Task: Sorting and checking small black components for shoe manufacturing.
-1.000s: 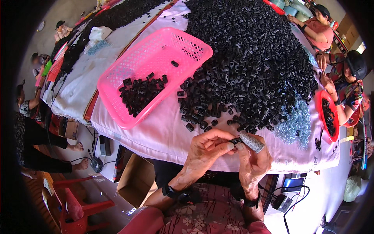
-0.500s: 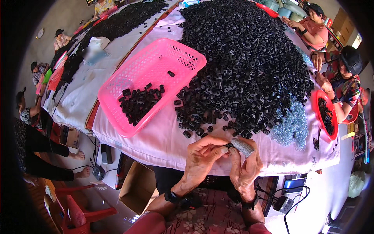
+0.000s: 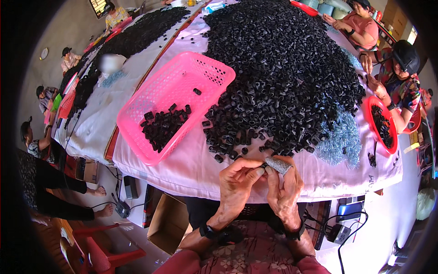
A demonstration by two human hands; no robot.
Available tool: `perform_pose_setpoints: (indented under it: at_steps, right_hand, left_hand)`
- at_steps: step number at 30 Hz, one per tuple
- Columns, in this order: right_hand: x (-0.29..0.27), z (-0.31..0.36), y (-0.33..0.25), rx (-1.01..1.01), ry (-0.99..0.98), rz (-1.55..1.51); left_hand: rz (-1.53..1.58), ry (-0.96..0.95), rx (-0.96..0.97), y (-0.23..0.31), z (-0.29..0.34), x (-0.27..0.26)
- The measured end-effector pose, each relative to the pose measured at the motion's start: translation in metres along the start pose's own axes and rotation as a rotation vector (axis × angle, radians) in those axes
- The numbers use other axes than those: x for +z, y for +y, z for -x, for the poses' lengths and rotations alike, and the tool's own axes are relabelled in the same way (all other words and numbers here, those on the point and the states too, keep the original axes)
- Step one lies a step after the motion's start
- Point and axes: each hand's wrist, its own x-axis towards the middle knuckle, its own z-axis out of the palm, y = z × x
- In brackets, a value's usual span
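Observation:
Close to the table's near edge, my left hand (image 3: 238,181) and my right hand (image 3: 285,189) meet at the fingertips. Both are closed in a pinch around a small black plastic part (image 3: 264,165), mostly hidden by the fingers. A grey, speckled, tapered piece (image 3: 278,165) lies along my right index finger; whether it is worn or held I cannot tell. Just beyond my hands spreads a big heap of black plastic parts (image 3: 283,86). To the left, a pink perforated basket (image 3: 150,86) stands tilted in view with a cluster of similar black parts (image 3: 165,128) inside.
Clear bluish small pieces (image 3: 340,141) are piled at the heap's right. A co-worker (image 3: 404,73) sits at the right behind a red basket (image 3: 393,148). Others work around a second table at the left. An open cardboard box (image 3: 169,223) and a red chair (image 3: 105,255) stand below.
The view has shifted slightly. My hands stay joined at the fingertips, and the grey piece now tilts flatter. Less of the black part shows between the fingers.

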Motion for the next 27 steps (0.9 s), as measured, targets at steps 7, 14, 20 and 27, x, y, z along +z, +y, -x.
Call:
perform_pose_setpoints:
  at_steps: [7,14,20,27]
  right_hand:
    - [-0.002,0.000,0.006,0.033,-0.013,-0.043]
    - [-0.005,-0.001,0.006,0.061,-0.029,-0.105]
    - [-0.012,0.001,0.008,0.028,-0.067,-0.098]
    - [-0.021,0.001,0.010,-0.119,-0.094,0.134]
  left_hand:
    - [-0.033,0.023,-0.008,-0.001,-0.001,0.001]
    - [-0.048,-0.016,-0.009,0.000,-0.001,-0.001]
    - [-0.097,0.006,-0.039,0.008,0.002,0.007]
    - [-0.057,-0.013,-0.155,0.014,-0.001,0.009]
